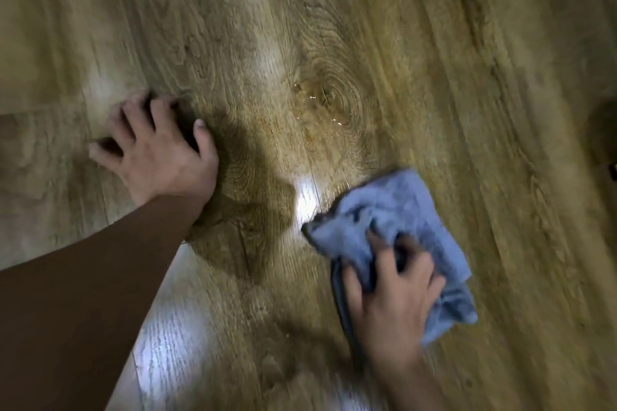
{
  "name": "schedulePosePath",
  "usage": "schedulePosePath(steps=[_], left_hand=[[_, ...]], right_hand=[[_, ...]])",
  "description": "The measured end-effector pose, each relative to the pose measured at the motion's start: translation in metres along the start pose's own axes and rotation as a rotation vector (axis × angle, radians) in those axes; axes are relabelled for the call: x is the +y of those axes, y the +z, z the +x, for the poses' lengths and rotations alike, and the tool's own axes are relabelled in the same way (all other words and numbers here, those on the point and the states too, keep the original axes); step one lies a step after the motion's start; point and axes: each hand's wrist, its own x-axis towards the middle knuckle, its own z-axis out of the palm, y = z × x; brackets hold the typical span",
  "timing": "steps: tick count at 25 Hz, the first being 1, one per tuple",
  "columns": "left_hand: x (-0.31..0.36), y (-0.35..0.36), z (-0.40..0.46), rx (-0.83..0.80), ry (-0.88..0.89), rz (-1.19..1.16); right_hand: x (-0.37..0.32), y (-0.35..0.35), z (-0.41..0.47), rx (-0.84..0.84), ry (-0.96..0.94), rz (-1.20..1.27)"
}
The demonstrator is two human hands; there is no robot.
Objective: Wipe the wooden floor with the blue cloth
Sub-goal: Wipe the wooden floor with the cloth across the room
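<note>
Two bare hands are resting on the wooden floor [434,60], seen from above by the head camera. The left hand [160,150] is lying toward the left edge of the view, palm down, with its fingers [132,120] spread wide and bracing against the boards; it is holding nothing. A dark sleeve [83,294] is covering that forearm, running down to the lower left corner.

The right hand [390,297] is sitting toward the lower right, pressing down on the blue cloth [400,210]. Its fingers [375,250] are curling into the fabric and bunching it — the thumb is tucked against the cloth's near left side. The cloth is lying crumpled and partly folded on the floor, spreading out ahead of and to the right of the hand, with one corner pointing left toward a bright glare patch [307,200] on the boards.

A small wet spill [317,103] is glistening on a knot in the wood grain, beyond the cloth and between the two hands — it is apart from the cloth, not touching it. A shadow is falling across the boards just right of the left hand and wrist. Another pale reflection [167,344] is showing along the near edge of the view, beside the sleeve. The picture is slightly blurred, most of all around the right hand and cloth.
</note>
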Motion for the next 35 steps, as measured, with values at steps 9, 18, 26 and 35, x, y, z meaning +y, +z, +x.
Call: schedulePosePath(steps=[9,18,26,35], left_hand=[[0.002,-0.004,-0.001,-0.009,-0.003,0.006],[0.002,-0.007,-0.001,-0.038,-0.02,0.035],[0.002,-0.004,0.0,-0.046,-0.016,0.032],[0.001,-0.001,0.001,-0.018,0.0,0.035]], right_hand=[[-0.12,0.029,0.07,-0.009,-0.073,-0.067],[-0.007,-0.004,0.033,-0.092,-0.09,-0.024],[0.041,-0.009,0.037,0.074,0.24,-0.003],[-0.098,0.015,0.009,-0.065,-0.181,0.025]])
